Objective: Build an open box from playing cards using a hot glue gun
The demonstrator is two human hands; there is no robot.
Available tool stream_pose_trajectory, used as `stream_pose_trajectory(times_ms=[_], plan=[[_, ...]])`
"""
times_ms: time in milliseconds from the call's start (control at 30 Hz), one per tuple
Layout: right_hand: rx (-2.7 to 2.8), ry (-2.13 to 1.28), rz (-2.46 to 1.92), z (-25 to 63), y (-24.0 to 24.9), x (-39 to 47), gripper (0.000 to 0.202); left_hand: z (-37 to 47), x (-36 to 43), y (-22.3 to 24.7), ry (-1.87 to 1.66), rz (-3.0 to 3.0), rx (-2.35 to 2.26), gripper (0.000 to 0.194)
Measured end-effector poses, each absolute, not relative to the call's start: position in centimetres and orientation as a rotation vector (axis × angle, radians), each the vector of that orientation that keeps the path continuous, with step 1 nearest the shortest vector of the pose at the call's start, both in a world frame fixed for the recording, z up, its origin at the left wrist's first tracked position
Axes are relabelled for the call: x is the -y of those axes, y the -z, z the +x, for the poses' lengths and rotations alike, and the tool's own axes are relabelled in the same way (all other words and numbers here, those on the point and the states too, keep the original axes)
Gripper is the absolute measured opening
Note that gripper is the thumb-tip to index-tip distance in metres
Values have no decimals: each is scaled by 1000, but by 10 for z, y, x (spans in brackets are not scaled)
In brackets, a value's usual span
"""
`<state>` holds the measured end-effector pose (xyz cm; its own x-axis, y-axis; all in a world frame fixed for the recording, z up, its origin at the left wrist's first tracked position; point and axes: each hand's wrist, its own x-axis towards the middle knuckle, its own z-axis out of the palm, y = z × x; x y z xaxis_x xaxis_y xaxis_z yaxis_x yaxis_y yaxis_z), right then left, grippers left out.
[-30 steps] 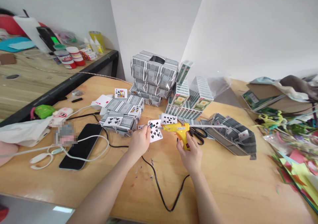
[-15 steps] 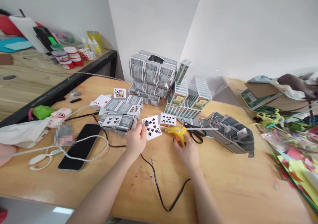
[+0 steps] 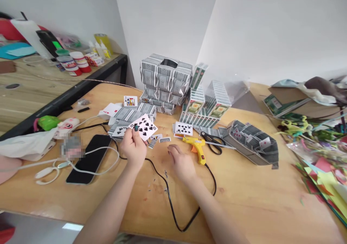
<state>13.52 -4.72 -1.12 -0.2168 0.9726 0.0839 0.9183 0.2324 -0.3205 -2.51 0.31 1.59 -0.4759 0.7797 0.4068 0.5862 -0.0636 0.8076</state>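
Between thumb and fingers, my left hand (image 3: 133, 148) pinches a ten of spades playing card (image 3: 144, 127), face toward me and tilted. It is in front of a low block covered in grey-backed cards (image 3: 139, 110). My right hand (image 3: 182, 163) hovers over or rests on the table, fingers loosely apart and holding nothing. Just right of it lies a yellow glue gun (image 3: 199, 148) with a glue stick in its back and a black cord. Cut card pieces (image 3: 165, 140) lie between the hands. A stack of cards (image 3: 183, 128) sits beyond the glue gun's nozzle.
Black scissors (image 3: 215, 146) lie beside an open card-covered box (image 3: 251, 144). Behind stand a tall card-built structure (image 3: 166, 79) and stacked card packs (image 3: 200, 117). At left are a phone (image 3: 89, 161) and white cables. Coloured paper (image 3: 325, 179) crowds the right edge.
My right hand has let go of the glue gun, which now lies on the table, and moved left. My left hand has carried the ten of spades left and turned it.
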Motion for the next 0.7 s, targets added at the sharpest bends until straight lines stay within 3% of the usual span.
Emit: stream_pose_trajectory(times_ms=[67,133,333,700], plan=[[2426,-274,-1826,121,7,37,51,-24,-4,-17,-1517,1530,-1991,31],[2543,-221,-1873,112,3,25,58,-24,-5,-16,-1481,1576,-1962,30],[2739,-40,-1765,102,-8,4,28,-25,-6,-14,-1444,1661,-1943,27],[2637,-356,-1890,112,-10,0,24,-22,-3,-21,-1416,1748,-1944,27]])
